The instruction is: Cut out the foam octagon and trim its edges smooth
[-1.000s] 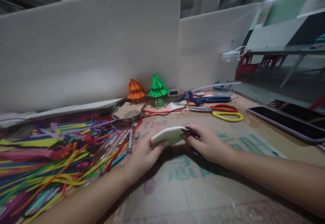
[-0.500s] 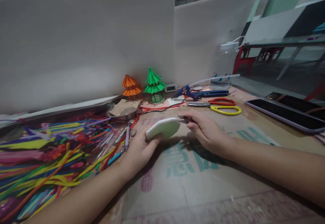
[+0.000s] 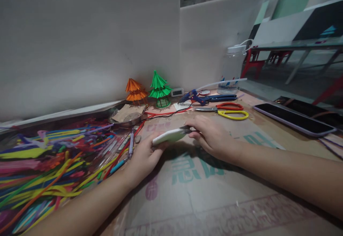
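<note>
A thin, pale green and white round disc (image 3: pixel 170 136) is tilted nearly edge-on above the cardboard. My left hand (image 3: pixel 146 157) grips its left side, thumb underneath. At the disc's right edge, my right hand (image 3: pixel 210 136) pinches a small dark, thin metal piece (image 3: pixel 185 127), perhaps a blade; its tip meets the rim. Most of that piece is hidden by the fingers. Beyond the hands stand a green tree-shaped craft (image 3: pixel 160 90) and an orange one (image 3: pixel 135 92).
Scissors (image 3: pixel 232 115) with red and yellow handles lie behind my right hand, near a blue glue gun (image 3: pixel 193 96) and blue pliers (image 3: pixel 221 98). Many coloured craft stems (image 3: pixel 53 171) cover the left. A phone (image 3: pixel 293 120) and a clear bottle (image 3: pixel 230 68) are at right.
The disc has tipped from showing its green face to nearly edge-on. My right hand has come closer, bringing the metal piece against the disc's edge. The view has shifted slightly.
</note>
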Demonstrator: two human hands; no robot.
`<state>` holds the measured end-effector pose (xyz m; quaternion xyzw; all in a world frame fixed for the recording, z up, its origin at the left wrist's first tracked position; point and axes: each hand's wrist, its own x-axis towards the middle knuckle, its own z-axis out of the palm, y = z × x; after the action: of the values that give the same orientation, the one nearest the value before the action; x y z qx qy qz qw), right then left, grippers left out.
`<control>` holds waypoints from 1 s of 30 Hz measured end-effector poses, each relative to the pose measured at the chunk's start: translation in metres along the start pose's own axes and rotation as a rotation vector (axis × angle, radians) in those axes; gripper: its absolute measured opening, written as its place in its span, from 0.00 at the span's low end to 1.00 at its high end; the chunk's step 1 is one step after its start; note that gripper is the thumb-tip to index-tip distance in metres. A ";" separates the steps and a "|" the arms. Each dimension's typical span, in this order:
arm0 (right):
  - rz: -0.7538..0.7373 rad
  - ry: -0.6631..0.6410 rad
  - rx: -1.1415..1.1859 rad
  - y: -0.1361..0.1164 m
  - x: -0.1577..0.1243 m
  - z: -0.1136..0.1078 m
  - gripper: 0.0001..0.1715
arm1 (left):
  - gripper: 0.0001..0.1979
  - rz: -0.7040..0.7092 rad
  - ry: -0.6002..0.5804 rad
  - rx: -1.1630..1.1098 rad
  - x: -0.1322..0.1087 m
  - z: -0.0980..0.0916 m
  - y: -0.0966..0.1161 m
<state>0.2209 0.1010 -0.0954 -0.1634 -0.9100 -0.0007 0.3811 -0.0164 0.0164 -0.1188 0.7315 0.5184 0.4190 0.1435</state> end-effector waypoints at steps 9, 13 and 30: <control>-0.014 0.004 -0.025 -0.002 0.000 0.000 0.21 | 0.11 0.014 -0.050 0.012 0.000 0.000 0.004; -0.003 -0.008 -0.028 -0.005 0.000 -0.001 0.22 | 0.10 0.032 -0.074 0.018 -0.002 -0.001 0.004; -0.038 -0.006 -0.070 -0.004 0.001 -0.003 0.20 | 0.13 0.003 -0.101 -0.001 -0.001 -0.002 0.002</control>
<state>0.2212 0.0974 -0.0927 -0.1594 -0.9135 -0.0392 0.3724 -0.0169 0.0139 -0.1170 0.7523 0.5094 0.3821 0.1692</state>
